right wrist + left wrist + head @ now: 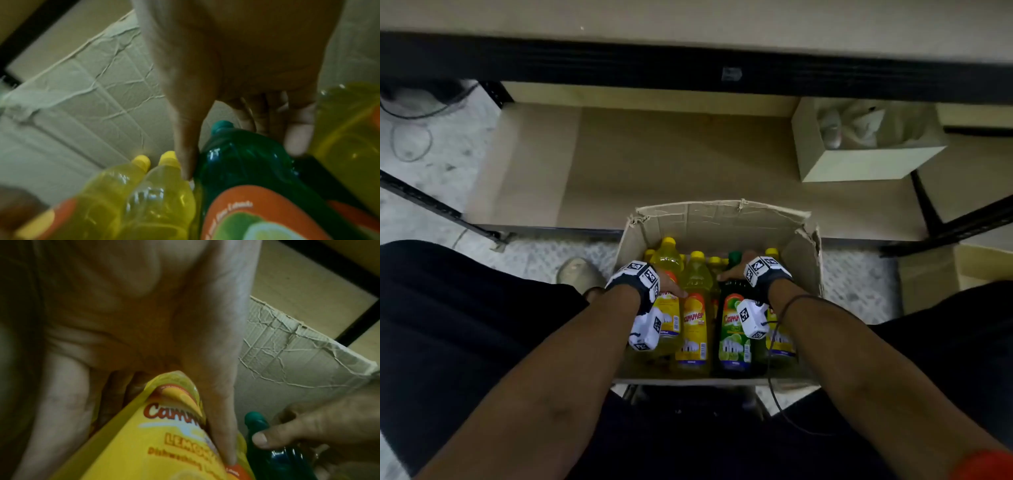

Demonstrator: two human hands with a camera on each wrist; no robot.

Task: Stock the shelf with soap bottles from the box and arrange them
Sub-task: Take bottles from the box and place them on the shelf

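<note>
Soap bottles are packed upright in a torn cardboard box on the floor before the shelf. Most are yellow with yellow caps and orange-banded labels; 1 green bottle with a green cap is seen among them. A yellow bottle at the box's left side is gripped by the left hand, thumb and fingers curled around its shoulder. The green bottle's neck is clasped by the right hand, thumb on 1 side, fingers on the other. A small open carton holding crumpled plastic is set on the shelf's right part. Bottles at the back are largely hidden, so a count cannot be made.
</note>
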